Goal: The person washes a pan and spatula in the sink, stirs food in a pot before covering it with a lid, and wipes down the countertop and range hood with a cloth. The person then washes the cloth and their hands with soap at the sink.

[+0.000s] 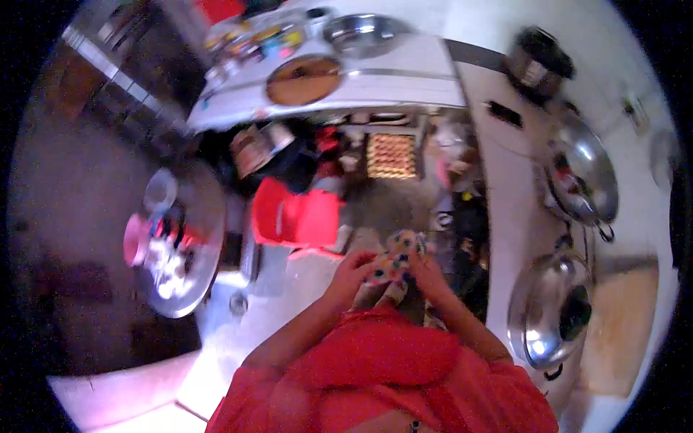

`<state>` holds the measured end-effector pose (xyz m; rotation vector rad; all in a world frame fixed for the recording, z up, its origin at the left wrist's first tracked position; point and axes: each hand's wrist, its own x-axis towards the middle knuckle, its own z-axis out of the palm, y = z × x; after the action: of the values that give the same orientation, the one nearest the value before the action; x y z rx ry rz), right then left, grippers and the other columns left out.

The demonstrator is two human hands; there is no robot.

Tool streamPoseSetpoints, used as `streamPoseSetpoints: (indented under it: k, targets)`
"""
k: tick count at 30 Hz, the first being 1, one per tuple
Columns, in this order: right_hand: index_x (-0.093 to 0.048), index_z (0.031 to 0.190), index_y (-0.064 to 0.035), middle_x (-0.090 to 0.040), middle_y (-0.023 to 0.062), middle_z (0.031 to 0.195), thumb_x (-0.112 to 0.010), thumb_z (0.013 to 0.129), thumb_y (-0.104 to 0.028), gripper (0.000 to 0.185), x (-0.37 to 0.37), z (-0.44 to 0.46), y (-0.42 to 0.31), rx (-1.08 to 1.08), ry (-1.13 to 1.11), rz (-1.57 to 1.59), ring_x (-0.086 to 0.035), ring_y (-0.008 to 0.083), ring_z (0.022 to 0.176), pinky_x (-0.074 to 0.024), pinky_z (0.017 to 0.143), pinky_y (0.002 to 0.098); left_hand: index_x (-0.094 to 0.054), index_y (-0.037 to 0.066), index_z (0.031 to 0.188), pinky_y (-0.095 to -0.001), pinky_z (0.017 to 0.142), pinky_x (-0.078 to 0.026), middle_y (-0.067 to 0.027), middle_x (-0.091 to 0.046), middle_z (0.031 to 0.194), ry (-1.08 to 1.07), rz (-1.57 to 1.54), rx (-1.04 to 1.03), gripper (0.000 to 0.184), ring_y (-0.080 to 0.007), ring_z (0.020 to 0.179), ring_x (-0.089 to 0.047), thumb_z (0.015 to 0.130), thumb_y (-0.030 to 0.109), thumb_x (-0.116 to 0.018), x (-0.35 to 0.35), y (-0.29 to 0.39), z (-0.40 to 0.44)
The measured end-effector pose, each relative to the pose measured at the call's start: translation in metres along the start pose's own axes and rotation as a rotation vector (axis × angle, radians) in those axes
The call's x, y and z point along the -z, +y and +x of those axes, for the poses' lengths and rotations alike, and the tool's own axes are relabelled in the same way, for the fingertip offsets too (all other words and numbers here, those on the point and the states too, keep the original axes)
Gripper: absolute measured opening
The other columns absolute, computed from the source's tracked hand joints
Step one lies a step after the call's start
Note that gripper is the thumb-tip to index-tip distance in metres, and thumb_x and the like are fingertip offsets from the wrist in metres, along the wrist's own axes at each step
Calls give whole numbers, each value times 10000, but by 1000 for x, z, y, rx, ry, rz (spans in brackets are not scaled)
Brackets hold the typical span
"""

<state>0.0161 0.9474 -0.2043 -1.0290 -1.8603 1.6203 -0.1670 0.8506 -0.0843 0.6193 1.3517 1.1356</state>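
Note:
Between my two hands is a small white cloth with coloured dots (390, 268), held in front of my red shirt. My left hand (351, 278) is closed on its left side. My right hand (426, 274) grips the right side, where part of the cloth bunches upward. The picture is blurred, so single fingers are hard to make out.
A red chair (299, 216) stands ahead to the left, beside a round table (206, 252) with a pink container. Egg trays (391, 155) sit under the white counter (404, 90). On the right counter (505, 187) are metal pans (538, 289), a phone (504, 114) and a cooker (538, 65).

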Motion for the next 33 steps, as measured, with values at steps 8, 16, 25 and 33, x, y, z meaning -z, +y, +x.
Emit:
streamPoseSetpoints:
  k: [8,16,25,33]
  targets:
    - [-422,1177,-59,-503,53,1055,-491,827,-111,361,-208,-39,-127,-15,-663,148,-519,159,950,-457,723,291,-440,66,1138,-330,760,-455,-78,-522,1051,225,-883,56,422,-186,909,-528,816,300,-579,111,-38,-145]
    - [-377,1214,-33,-526,114,966,-519,806,-54,433,-349,-86,-157,314,-982,-199,-522,157,898,-427,766,256,-510,15,973,-352,640,-496,-92,-581,835,890,-938,-244,444,-215,705,-576,873,434,-402,211,-86,-248]
    - [-513,1120,-66,-489,130,1117,-565,778,-101,347,-445,-56,-180,602,-1320,-431,-493,243,1028,-419,845,313,-504,43,1039,-353,514,-411,-150,-575,895,912,-1385,-561,781,-267,626,-498,730,729,-294,318,-115,-358]
    - [-549,1040,-38,-611,83,935,-532,843,-168,236,-633,55,-189,306,-1216,-203,-567,135,837,-460,725,272,-506,46,1019,-354,600,-479,-121,-583,868,1135,-989,-537,321,-268,784,-569,783,264,-493,376,-129,-391]
